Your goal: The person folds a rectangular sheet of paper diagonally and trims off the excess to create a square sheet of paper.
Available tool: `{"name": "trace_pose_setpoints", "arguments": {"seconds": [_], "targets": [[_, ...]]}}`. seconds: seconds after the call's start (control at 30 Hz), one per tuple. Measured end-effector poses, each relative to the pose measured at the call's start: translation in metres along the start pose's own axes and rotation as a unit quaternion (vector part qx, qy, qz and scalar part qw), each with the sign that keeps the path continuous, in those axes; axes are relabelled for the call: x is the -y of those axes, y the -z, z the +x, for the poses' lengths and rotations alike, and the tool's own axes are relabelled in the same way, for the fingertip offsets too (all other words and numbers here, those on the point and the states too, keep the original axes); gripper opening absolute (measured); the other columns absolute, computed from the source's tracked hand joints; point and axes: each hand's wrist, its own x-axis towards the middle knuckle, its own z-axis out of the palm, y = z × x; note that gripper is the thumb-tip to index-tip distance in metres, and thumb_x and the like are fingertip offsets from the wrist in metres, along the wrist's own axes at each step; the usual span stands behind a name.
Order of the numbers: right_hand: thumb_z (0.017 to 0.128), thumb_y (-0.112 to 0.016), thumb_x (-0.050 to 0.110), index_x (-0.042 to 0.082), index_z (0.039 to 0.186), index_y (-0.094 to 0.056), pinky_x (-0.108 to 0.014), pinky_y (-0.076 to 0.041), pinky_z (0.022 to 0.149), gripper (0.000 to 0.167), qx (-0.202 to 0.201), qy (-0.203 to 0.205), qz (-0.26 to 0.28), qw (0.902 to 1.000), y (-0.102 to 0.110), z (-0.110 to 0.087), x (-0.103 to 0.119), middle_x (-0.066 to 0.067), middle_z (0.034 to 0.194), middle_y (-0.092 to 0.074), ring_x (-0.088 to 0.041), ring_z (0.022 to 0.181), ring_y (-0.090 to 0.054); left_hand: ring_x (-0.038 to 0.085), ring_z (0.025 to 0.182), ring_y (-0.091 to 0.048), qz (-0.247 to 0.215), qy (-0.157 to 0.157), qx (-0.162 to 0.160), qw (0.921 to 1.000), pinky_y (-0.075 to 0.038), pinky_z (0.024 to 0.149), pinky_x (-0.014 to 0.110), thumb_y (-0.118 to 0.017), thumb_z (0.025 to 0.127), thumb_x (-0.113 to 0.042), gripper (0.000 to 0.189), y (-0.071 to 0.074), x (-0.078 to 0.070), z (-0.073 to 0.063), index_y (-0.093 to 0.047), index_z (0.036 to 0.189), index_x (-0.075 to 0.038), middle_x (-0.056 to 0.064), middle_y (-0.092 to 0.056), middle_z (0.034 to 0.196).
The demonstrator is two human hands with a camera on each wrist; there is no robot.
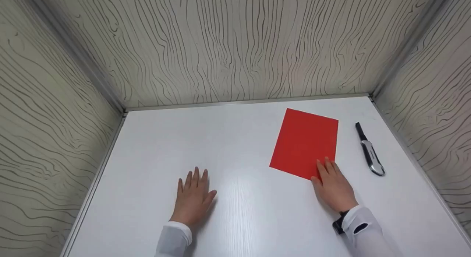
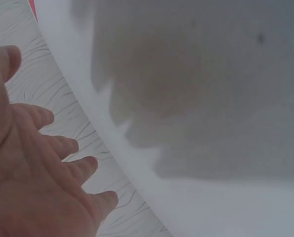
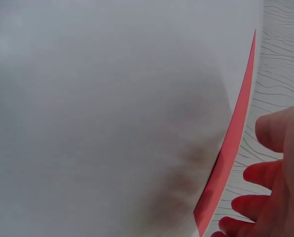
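Observation:
A red sheet of paper [image 1: 305, 139] lies at a slant on the right half of the white table, its lower right corner covered by my right hand [image 1: 334, 185]. In the right wrist view, that hand's fingers [image 3: 263, 174] are spread and slightly bent above the table, beside the thin red edge of the sheet [image 3: 228, 148]; they grip nothing. My left hand [image 1: 193, 200] is over the table's left half, palm down and fingers spread, with nothing in it. Its shadow falls on the table in the left wrist view, apart from the fingers [image 2: 63, 147].
A silver and black utility knife [image 1: 371, 154] lies to the right of the sheet, its narrow black end toward the back. Wood-grain panels [image 1: 235, 47] enclose the white table [image 1: 165, 139] at the back and both sides, with grey metal strips along the edges.

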Motion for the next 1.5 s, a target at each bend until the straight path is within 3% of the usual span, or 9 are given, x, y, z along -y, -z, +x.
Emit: {"name": "trace_pose_setpoints", "arguments": {"seconds": [0.27,0.47,0.7,1.0,1.23,1.5], "targets": [[0.103,-0.058,0.032,-0.007,0.154,-0.035,-0.070,-0.038,0.104,0.069,0.035,-0.012,-0.013,0.9992,0.001,0.004,-0.003,-0.036,0.158,-0.027,-0.058,0.142,-0.024,0.038,0.154,-0.018,-0.006,-0.052,0.055,0.9971,-0.013,0.122,0.060,-0.049,0.103,-0.054,0.074,-0.011,-0.032,0.000,-0.031,0.162,-0.013,0.016,-0.021,0.168],[0.102,-0.059,0.029,-0.006,0.154,-0.037,-0.067,-0.036,0.108,0.066,0.044,0.012,-0.020,0.9988,0.003,0.004,0.006,-0.033,0.159,-0.029,-0.055,0.144,-0.024,0.035,0.154,-0.019,-0.011,-0.080,0.065,0.9947,-0.013,0.123,0.058,-0.050,0.104,-0.051,0.072,-0.015,-0.045,0.005,-0.029,0.163,-0.015,0.014,-0.021,0.168],[0.101,-0.064,0.028,-0.001,0.154,-0.042,-0.062,-0.039,0.108,0.064,0.052,0.064,-0.019,0.9965,-0.004,0.000,0.017,-0.027,0.160,-0.033,-0.050,0.146,-0.027,0.030,0.154,-0.023,0.033,-0.118,0.070,0.9900,-0.018,0.123,0.051,-0.051,0.103,-0.050,0.070,-0.022,-0.061,0.014,-0.032,0.162,-0.017,0.010,-0.026,0.168],[0.097,-0.069,0.028,0.008,0.156,-0.044,-0.056,-0.045,0.107,0.067,0.109,0.107,0.005,0.9883,-0.011,0.000,0.034,-0.014,0.164,-0.033,-0.039,0.150,-0.028,0.029,0.155,-0.021,0.070,-0.160,0.073,0.9820,-0.020,0.123,0.049,-0.053,0.101,-0.054,0.075,-0.036,-0.076,0.022,-0.027,0.164,-0.023,0.004,-0.021,0.170],[0.096,-0.068,0.022,0.011,0.155,-0.045,-0.055,-0.044,0.108,0.064,0.130,0.113,0.024,0.9848,-0.015,0.000,0.045,-0.009,0.165,-0.034,-0.036,0.151,-0.026,0.029,0.154,-0.022,0.092,-0.160,0.082,0.9794,-0.020,0.123,0.051,-0.059,0.097,-0.056,0.079,-0.040,-0.081,0.022,-0.030,0.163,-0.024,0.004,-0.024,0.169],[0.097,-0.068,0.036,0.006,0.155,-0.045,-0.054,-0.038,0.114,0.069,0.094,0.135,0.017,0.9862,-0.019,-0.002,0.051,-0.014,0.163,-0.035,-0.037,0.150,-0.029,0.031,0.145,-0.038,0.131,-0.126,0.067,0.9811,-0.030,0.119,0.052,-0.067,0.092,-0.055,0.079,-0.033,-0.095,0.017,-0.043,0.158,-0.020,0.008,-0.041,0.159]]}}
